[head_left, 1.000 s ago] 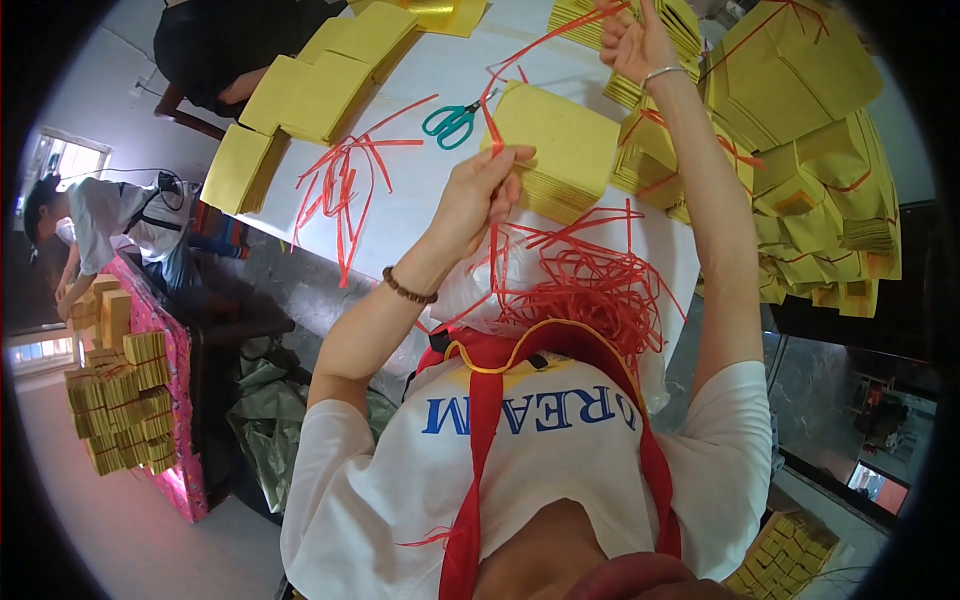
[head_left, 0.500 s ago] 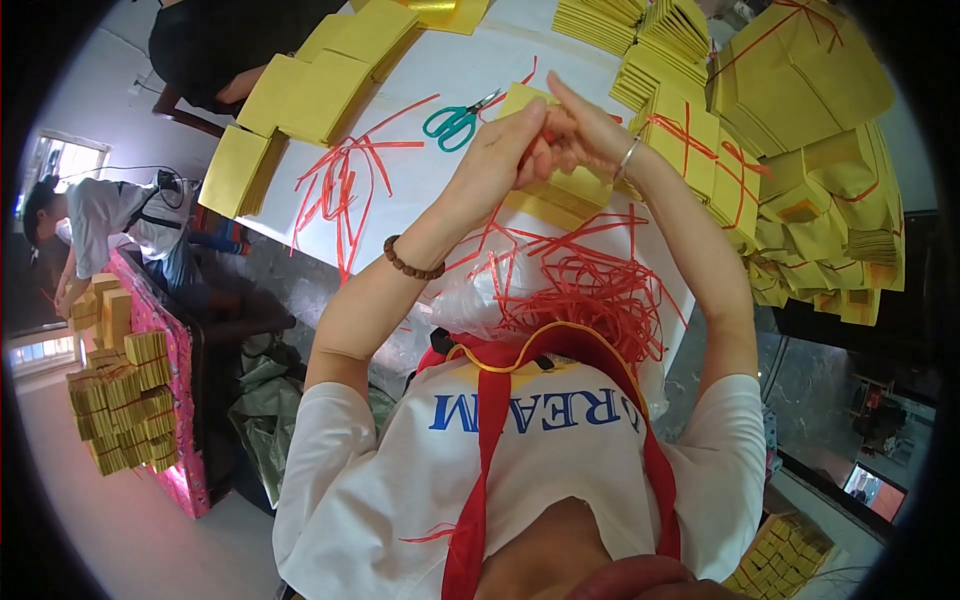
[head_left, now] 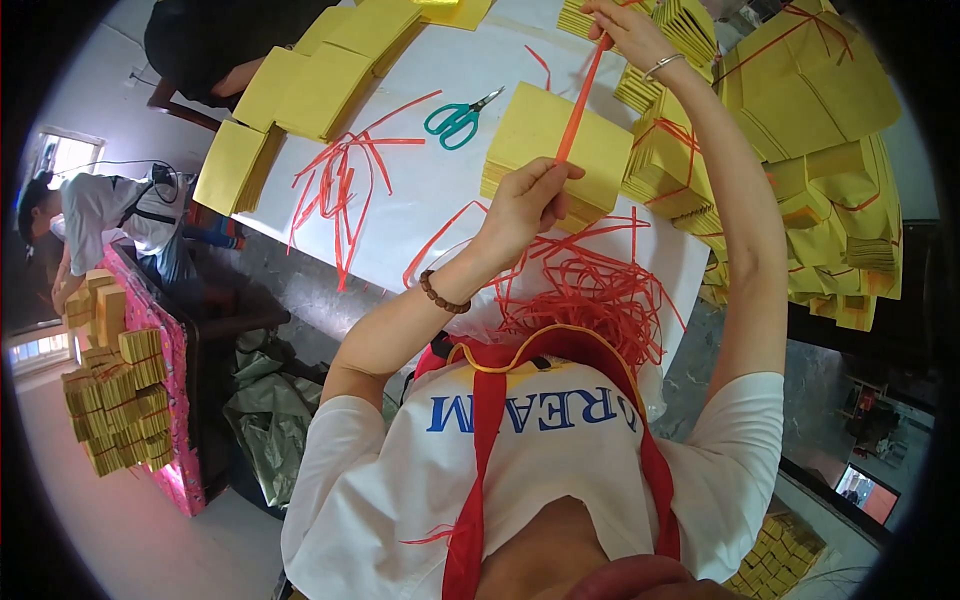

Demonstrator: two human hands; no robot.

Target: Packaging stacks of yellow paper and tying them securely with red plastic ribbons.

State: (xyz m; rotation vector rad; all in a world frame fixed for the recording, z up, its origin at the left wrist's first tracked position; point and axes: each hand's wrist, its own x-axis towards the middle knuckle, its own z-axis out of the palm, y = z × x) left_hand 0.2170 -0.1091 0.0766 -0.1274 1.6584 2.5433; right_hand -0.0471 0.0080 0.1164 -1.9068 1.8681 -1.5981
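A stack of yellow paper (head_left: 530,125) lies on the white-covered table before me. A red plastic strip (head_left: 585,100) runs taut across its top, slanting up to the far right. My left hand (head_left: 532,200) pinches the strip at the near edge of the stack. Beyond the stack's far right, my right hand (head_left: 630,38) is raised, its fingers closed on the strip's other end. Whether the strip passes beneath the stack is hidden. Green-handled scissors (head_left: 455,124) rest to the left of the stack, blades slightly apart.
Loose red strips (head_left: 345,190) lie on the left, and a tangled red heap (head_left: 590,300) lies at the near edge. Yellow stacks (head_left: 310,85) line the far left; tied bundles (head_left: 800,90) crowd the right. Another person (head_left: 110,215) works at a pink-covered table (head_left: 185,430).
My hands were close together over the stack and have parted. The right moved up and right, drawing the strip tight; the left came down to the near edge.
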